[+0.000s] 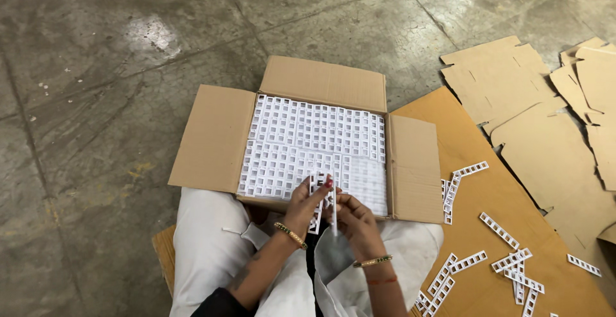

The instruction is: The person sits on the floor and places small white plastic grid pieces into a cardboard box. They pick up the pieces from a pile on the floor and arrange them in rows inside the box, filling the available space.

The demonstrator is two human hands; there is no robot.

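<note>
two hands up over the lap, close together at the near edge of one open cardboard box point(215, 138); the left hand point(307, 203) is pinched on a white ladder-like plastic strip point(316, 217), fingers curled round it, a gold bangle on that wrist; the right hand point(357, 222) is closed on a second, thinner white piece point(333, 209) standing upright, edge-on and hard to make out, a bangle there too; the two pieces nearly meet between the hands, contact unclear; the box has four flaps folded out and is packed level with rows of white gridded strips point(314, 138), far too many to count; the hands cover the box's six o'clock edge; at three to four o'clock a flat orange-brown cardboard sheet point(475, 227) carries loose white strips point(500, 230), roughly a dozen, some crossed over each other, a few cut off by the bottom edge; at one to two o'clock a pile of flattened cardboard blanks point(539, 118), overlapping, number unclear, running off the right side; grey concrete floor point(96, 99) all round; white trousers point(205, 246) below.
</note>
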